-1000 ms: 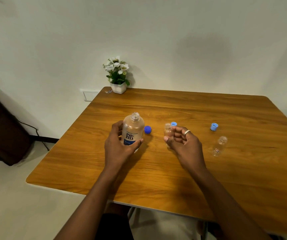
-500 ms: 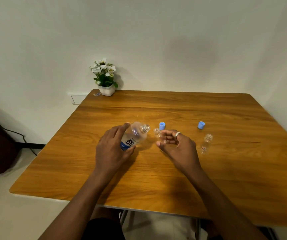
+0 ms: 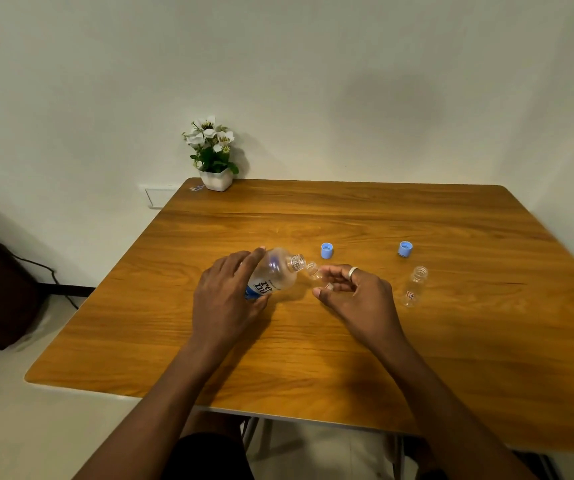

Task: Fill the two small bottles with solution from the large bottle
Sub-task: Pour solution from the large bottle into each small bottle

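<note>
My left hand grips the large clear bottle, uncapped and tilted to the right, its open mouth almost touching the mouth of a small clear bottle. My right hand holds that small bottle tilted toward the large one; fingers hide most of it. The second small bottle stands upright and uncapped on the wooden table, just right of my right hand.
Two light blue caps lie on the table beyond the hands. A white pot of flowers stands at the far left corner. A dark object and a cable are on the floor at the left.
The large bottle went from upright to tilted right, its mouth now at the small bottle's mouth. The dark blue cap is hidden from view. The camera view has shifted.
</note>
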